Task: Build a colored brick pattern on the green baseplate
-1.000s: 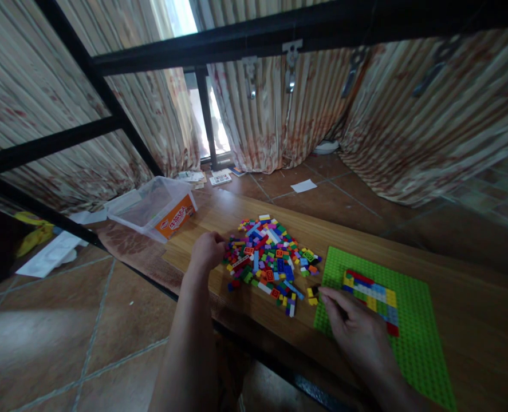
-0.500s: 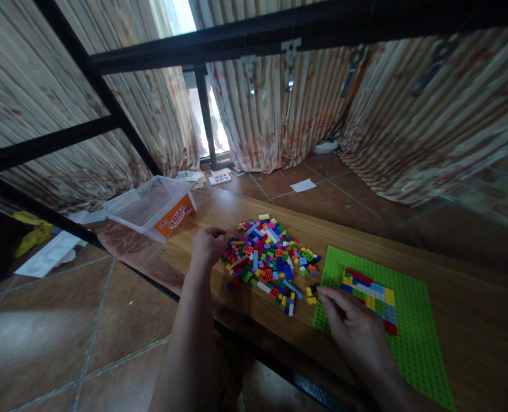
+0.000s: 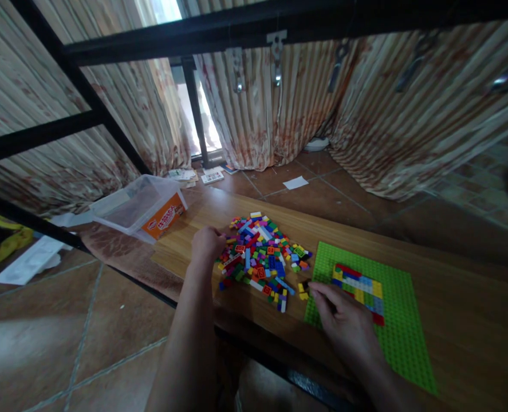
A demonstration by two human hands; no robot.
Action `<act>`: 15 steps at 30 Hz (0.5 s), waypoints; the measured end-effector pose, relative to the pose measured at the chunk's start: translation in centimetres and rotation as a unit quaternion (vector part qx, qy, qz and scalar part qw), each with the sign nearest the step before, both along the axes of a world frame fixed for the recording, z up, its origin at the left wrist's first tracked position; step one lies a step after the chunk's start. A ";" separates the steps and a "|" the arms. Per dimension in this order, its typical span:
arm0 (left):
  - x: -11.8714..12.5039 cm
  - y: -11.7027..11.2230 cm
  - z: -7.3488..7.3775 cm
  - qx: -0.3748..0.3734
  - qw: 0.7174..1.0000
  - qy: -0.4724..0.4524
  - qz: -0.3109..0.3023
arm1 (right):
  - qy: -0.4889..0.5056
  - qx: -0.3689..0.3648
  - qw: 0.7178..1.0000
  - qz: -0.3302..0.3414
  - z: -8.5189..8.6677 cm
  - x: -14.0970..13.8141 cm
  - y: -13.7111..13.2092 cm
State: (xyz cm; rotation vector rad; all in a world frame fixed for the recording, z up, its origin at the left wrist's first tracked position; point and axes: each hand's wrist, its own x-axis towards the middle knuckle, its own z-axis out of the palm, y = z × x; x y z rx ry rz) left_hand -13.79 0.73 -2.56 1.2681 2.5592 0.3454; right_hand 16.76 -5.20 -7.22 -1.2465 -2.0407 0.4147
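Note:
A heap of small coloured toy bricks (image 3: 258, 249) lies on the wooden table. At its left edge is my left hand (image 3: 208, 243), fingers curled together; whatever they hold, if anything, is hidden. My right hand (image 3: 346, 315) reaches over the left edge of a green baseplate (image 3: 402, 320), thumb and forefinger pinched on a small dark brick (image 3: 307, 284). Beside those fingertips lie a few yellow bricks (image 3: 303, 294). Flat on the baseplate sits a patch of joined red, yellow, blue and white bricks (image 3: 363, 286), partly covered by my right hand.
A clear plastic box (image 3: 125, 209) with an orange label stands at the table's left end. Black metal bars (image 3: 172, 43) cross above, with curtains (image 3: 254, 114) behind. Papers (image 3: 295, 182) lie on the tiled floor beyond the wooden table (image 3: 464, 309).
The whole view has shifted slightly, so the table things appear a little further left. Both hands keep almost the same places beside the bricks and the baseplate.

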 end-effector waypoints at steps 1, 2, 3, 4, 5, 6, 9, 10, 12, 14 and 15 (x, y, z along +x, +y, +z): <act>-0.1 0.0 0.0 -0.005 1.000 0.000 -0.001 | 0.001 -0.002 1.000 0.000 0.0 0.0 0.0; -0.1 0.1 -0.1 -0.009 1.000 0.000 -0.002 | 0.002 -0.002 1.000 0.000 0.1 0.0 0.0; -0.2 0.1 -0.1 -0.013 1.000 -0.001 -0.003 | 0.004 -0.002 1.000 0.000 0.1 -0.1 0.0; -0.2 0.1 -0.2 -0.016 1.000 -0.002 -0.005 | 0.006 -0.002 1.000 0.001 0.2 -0.1 0.0; -0.3 0.2 -0.2 -0.019 1.000 -0.003 -0.007 | 0.008 -0.002 1.000 0.001 0.3 -0.1 0.0; -0.3 0.2 -0.2 -0.022 1.000 -0.003 -0.009 | 0.010 -0.002 1.000 0.000 0.4 -0.2 0.0; -0.2 0.1 0.0 -0.026 1.000 -0.004 -0.015 | 0.011 0.000 1.000 -0.004 0.7 -0.2 0.0; -0.2 0.1 0.0 -0.026 0.999 -0.006 -0.017 | 0.010 0.002 1.000 -0.005 0.7 -0.2 0.0; 0.0 0.0 0.2 -0.027 0.999 -0.012 -0.023 | 0.008 0.003 1.000 -0.006 0.7 -0.1 0.0; 0.1 -0.1 0.2 -0.028 0.999 -0.020 -0.029 | 0.006 0.004 1.000 -0.005 0.6 0.0 0.0; 0.1 -0.1 0.3 -0.028 0.999 -0.024 -0.031 | 0.006 0.005 1.000 -0.004 0.6 0.0 0.0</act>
